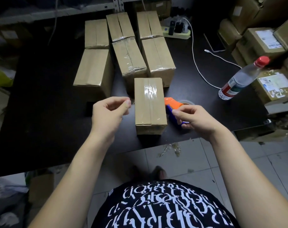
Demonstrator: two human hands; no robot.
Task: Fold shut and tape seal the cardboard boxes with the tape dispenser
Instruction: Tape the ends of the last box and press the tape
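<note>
A closed cardboard box (150,104) with clear tape along its top seam stands near the table's front edge. My left hand (109,112) hovers just left of it, fingers loosely curled and apart, holding nothing. An orange and blue tape dispenser (172,102) lies on the table right of the box. My right hand (191,118) is over its blue handle with thumb and fingers curled around it; whether they grip it is unclear. Several more taped boxes (130,58) stand in rows behind.
A water bottle (240,79) with a red cap stands at the right on the black table (41,112). A white cable (195,60), a power strip (176,32) and a phone (214,43) lie at the back right. Labelled cartons (263,41) are stacked beyond the right edge.
</note>
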